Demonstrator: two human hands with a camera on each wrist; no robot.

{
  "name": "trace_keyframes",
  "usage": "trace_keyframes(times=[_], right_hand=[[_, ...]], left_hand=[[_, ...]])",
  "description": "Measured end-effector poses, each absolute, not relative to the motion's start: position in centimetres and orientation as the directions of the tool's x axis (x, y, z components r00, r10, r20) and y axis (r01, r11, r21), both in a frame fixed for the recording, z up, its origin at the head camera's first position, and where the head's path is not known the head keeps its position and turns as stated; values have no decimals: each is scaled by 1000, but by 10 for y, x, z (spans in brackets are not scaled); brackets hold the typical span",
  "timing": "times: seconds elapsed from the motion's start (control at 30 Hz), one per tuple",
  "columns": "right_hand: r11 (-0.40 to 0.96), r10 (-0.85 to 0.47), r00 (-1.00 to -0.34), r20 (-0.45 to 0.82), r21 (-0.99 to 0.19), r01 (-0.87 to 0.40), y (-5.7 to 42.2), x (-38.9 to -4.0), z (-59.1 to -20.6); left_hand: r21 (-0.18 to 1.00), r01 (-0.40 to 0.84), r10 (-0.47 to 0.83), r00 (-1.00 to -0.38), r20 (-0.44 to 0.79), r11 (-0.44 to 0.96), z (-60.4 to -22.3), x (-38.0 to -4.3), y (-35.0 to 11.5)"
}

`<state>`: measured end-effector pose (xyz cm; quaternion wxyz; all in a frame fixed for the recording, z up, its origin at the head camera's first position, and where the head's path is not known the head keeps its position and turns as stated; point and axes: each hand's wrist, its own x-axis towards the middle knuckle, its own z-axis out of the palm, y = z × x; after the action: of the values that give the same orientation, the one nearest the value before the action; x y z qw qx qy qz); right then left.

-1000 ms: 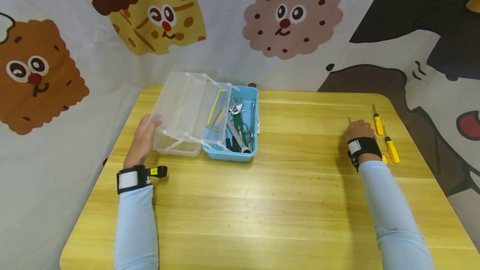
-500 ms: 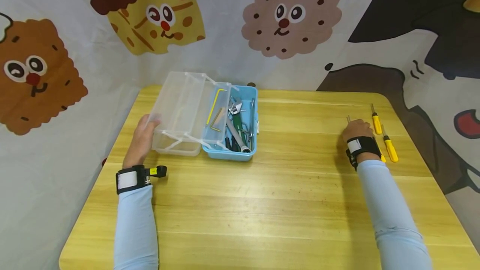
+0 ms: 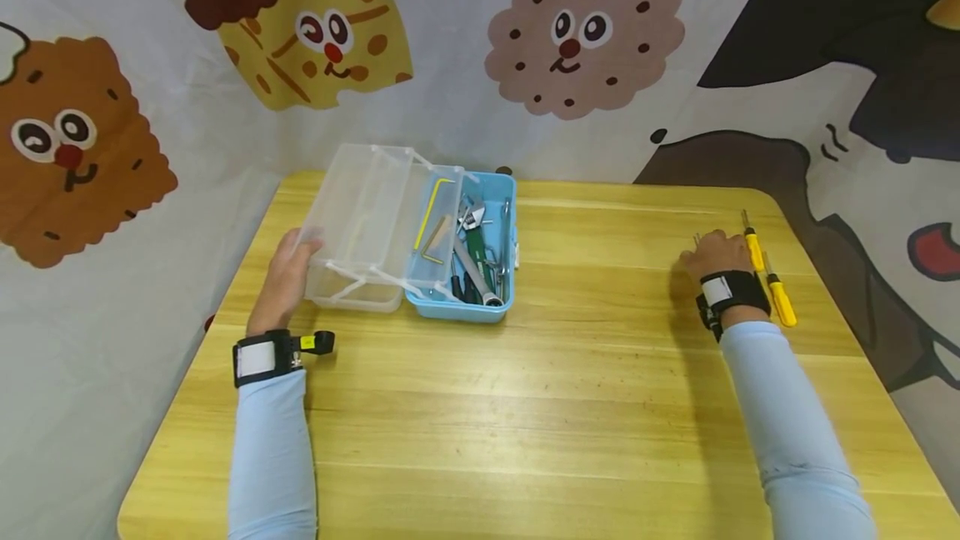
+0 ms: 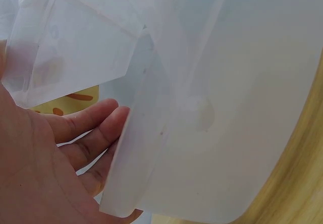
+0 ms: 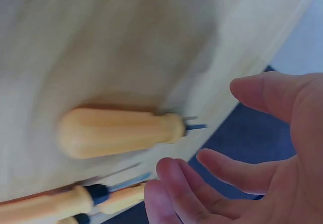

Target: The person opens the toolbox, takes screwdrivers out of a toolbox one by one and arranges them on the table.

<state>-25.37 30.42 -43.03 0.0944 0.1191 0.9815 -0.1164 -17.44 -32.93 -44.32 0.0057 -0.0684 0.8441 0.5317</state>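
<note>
At the left, my left hand grips the outer edge of a translucent lid, swung up from a blue toolbox. The left wrist view has its fingers in the gap between the lid's panel and a second translucent part. My right hand hovers low over the table at the right, thumb apart from the fingers and holding nothing. Below it, in the right wrist view, lies a yellow-handled screwdriver, mostly hidden by the hand in the head view. Two more screwdrivers, one upper and one lower, lie beside it.
Inside the toolbox are an adjustable wrench, a grey wrench and several other tools. Seen through the lid are a yellow hex key and a brassy one. A printed cloth hangs behind the table.
My right hand has shifted slightly up and to the right, covering the yellow handle end that showed below it before. My left hand and the lid have stayed put.
</note>
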Motion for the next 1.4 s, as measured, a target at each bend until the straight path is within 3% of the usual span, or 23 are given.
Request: trace_keyframes(times=[0.3, 0.67, 0.93, 1.4], right_hand=[[940, 184, -949, -256, -237, 246, 279, -266, -411], [929, -4, -980, -199, -362, 70, 230, -265, -391], [879, -126, -982, -139, -474, -46, 181, -266, -368], [808, -224, -962, -157, -582, -94, 87, -280, -353]], left_hand=[[899, -126, -109, -990, -88, 420, -443, -175, -330], [902, -88, -105, -993, -47, 422, -447, -176, -331], [903, -77, -107, -994, -34, 423, -447, -177, -332], [914, -89, -104, -993, -52, 395, -446, -177, -332]])
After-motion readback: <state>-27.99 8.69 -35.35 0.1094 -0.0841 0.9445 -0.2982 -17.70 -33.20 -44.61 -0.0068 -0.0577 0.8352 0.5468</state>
